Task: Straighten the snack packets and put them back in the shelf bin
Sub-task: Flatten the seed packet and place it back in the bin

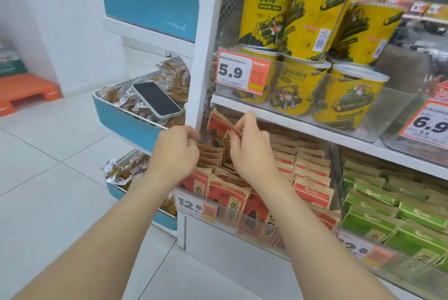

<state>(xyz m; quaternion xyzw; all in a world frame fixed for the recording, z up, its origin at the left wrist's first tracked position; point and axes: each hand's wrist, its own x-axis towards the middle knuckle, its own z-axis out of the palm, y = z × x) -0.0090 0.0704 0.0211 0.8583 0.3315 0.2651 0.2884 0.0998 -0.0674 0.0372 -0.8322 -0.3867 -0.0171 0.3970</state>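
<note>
Both hands are at the left end of the bin row. The left hand (174,147) has its fingers curled round the left side of a bunch of red-and-kraft paper snack packets (210,154). The right hand (251,154) closes on the other side, its fingers (238,127) pinching the top edge of the rear packets. The bunch is held upright just above the clear plastic shelf bin (244,223), over the packets standing in it and under the white shelf board (303,121).

Risks, my read:
- The bunch is fanned and its edges aren't flush. With a loose squeeze a middle packet could slip out onto the tiled floor (60,166) or behind the front row.
- There is little headroom under the shelf board, so lifting the bunch to tap it level would likely crumple the tops.
- Pushing down without opening a gap would bend the front-row packets, which lean against the bin wall.
- The white upright post (206,45) is just beside the left hand and limits any swing to the left.

Around:
- Yellow cylindrical snack tubs (266,13) are stacked on the shelf above.
- An orange-and-white price tag (242,72) reads 5.9.
- Green paper packets (388,202) fill the next bin to the right.
- A dark-screened smartphone (156,100) lies on brown wrapped snacks in a blue side bin (121,120).
- An orange plastic step (26,92) stands at far left.

None of these block the drop-in. Only the post and shelf board crowd it.
</note>
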